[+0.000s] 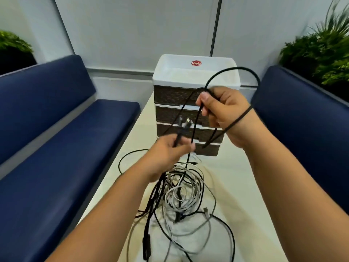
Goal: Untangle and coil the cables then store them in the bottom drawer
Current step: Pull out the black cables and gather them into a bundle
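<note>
A tangle of black, white and grey cables (181,193) lies on the pale table (236,186) in front of me. My right hand (224,112) is raised before the drawer unit and grips a black cable (232,69); it arcs above the hand and wraps back over my wrist. My left hand (168,154) is lower and pinches the blurred plug end of the black cable (49,127). A black strand drops from between my hands into the pile. The drawer unit (188,114) has brown woven fronts and a white top tray; its bottom drawer (207,149) looks closed.
Blue cushioned benches flank the table on the left (56,138) and right (306,120). Green plants (324,52) stand behind the right bench and at far left. A white wall runs behind the drawer unit.
</note>
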A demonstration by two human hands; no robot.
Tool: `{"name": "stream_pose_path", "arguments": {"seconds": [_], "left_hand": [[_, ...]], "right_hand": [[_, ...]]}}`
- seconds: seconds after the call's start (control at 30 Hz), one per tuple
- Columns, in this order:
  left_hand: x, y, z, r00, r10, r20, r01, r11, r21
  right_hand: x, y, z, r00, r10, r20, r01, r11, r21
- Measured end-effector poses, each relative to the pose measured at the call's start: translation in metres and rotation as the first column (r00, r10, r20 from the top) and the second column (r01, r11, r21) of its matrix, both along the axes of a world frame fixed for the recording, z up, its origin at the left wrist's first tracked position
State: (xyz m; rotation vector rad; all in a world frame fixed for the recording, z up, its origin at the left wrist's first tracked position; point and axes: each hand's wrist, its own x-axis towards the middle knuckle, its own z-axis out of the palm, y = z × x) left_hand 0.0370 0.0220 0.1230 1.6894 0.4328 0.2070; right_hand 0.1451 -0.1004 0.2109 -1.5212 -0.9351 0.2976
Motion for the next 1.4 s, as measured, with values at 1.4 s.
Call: {"name": "stream_pose_path", "arguments": {"seconds": [1.4], "left_hand": [[-0.098,-0.026,0.007,0.887,-0.435,0.152,0.452,0.757,-0.471]], "right_hand": [[-0.106,-0.039,-0.101,0.448,0.256,-0.856,-0.261,0.954,0.148]]}}
